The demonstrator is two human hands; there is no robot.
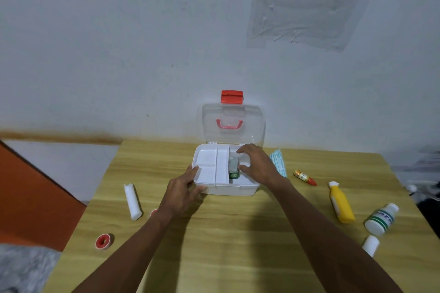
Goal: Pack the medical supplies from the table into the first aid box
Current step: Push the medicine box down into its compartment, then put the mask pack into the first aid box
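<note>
The white first aid box (238,189) stands on the table's far side with its clear lid (252,123) upright against the wall. A white divided tray (209,162) sits in the box, and a green packet (233,174) shows below it. My left hand (183,192) grips the box's front left corner, thumb on the tray rim. My right hand (258,164) is over the box's right side, thumb and fingers around the tray's right end. Supplies lie on the table: cotton roll (133,201), red tape roll (102,241), face masks (279,164), small orange bottle (304,177), yellow bottle (341,204), white bottle (381,219), gauze roll (370,245).
The wooden table (226,245) ends at the wall behind the box. A small red item (153,212) peeks out behind my left wrist. An orange surface (31,197) lies off the table's left edge. Dark objects (428,197) sit past the right edge.
</note>
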